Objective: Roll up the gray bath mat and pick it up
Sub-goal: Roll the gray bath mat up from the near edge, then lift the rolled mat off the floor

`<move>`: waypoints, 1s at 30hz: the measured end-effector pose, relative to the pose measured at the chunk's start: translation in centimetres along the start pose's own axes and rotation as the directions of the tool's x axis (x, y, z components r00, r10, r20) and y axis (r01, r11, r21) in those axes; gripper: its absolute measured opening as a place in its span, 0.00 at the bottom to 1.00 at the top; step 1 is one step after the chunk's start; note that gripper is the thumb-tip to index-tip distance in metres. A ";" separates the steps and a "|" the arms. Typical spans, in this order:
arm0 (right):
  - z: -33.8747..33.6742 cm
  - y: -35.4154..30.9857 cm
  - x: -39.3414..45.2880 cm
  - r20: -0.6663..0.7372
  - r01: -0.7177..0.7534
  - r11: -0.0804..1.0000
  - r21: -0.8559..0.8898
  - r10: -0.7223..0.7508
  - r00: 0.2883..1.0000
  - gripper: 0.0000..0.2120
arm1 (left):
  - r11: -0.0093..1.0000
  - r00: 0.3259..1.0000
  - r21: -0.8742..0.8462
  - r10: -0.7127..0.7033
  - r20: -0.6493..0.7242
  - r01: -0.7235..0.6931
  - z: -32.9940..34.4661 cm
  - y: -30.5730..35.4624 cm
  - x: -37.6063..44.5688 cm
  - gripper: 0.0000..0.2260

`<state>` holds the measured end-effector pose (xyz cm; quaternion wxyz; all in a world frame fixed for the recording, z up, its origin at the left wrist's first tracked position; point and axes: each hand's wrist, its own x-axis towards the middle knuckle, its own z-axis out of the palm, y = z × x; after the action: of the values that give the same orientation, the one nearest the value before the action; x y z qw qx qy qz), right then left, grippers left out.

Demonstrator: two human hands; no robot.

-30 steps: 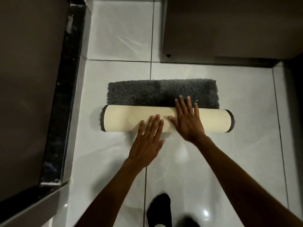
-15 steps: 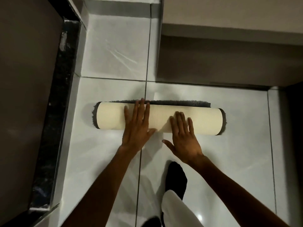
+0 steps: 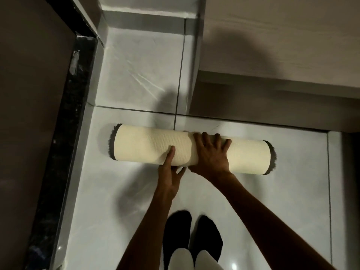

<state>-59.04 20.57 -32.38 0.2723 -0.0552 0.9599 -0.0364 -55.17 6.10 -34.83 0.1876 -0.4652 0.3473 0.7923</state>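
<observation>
The gray bath mat (image 3: 140,145) lies on the white tiled floor as a full roll, its cream backing outward and gray pile showing only at the two ends. My left hand (image 3: 171,172) is at the roll's near side, thumb pressed on top and fingers tucked under the lower edge. Just to its right, my right hand (image 3: 210,154) is draped over the middle of the roll, with its fingers curled over the far side. The roll rests on the floor.
A dark marbled threshold strip (image 3: 64,152) and a brown door run along the left. A pale cabinet or step (image 3: 272,55) overhangs the floor behind the roll at the right. My feet in black socks (image 3: 177,230) stand just behind my hands.
The flat gray strip beyond the roll has been rolled in and the roll has moved away from me. My left hand dropped from the top to the near edge; my right moved onto the roll.
</observation>
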 end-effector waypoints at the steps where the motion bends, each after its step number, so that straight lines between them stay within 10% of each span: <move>1: 0.0 -0.1 -0.3 -0.005 -0.005 1.000 0.015 0.005 1.000 0.53 | 1.000 1.000 -0.015 0.005 -0.017 -0.005 0.3 0.0 0.1 0.37; 12: -7.4 -5.3 -4.5 -0.160 0.146 0.927 0.344 -0.095 0.983 0.53 | 0.978 0.989 0.156 0.146 -0.025 -0.140 -0.4 9.5 -8.2 0.40; 20: -22.0 -11.1 -1.4 0.052 0.067 0.566 0.821 -0.192 0.980 0.59 | 0.892 0.950 0.337 0.254 0.181 -0.302 2.5 25.2 -13.5 0.37; 30: -33.3 -12.2 9.7 -0.166 0.172 0.183 0.968 -0.047 0.985 0.57 | 0.704 0.886 0.579 0.163 0.433 -0.412 14.1 40.9 -8.3 0.40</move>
<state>-83.70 8.61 -7.96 0.1942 0.0641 0.7233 -0.6596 -85.04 -11.61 -7.66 0.2691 -0.1596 0.6327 0.7084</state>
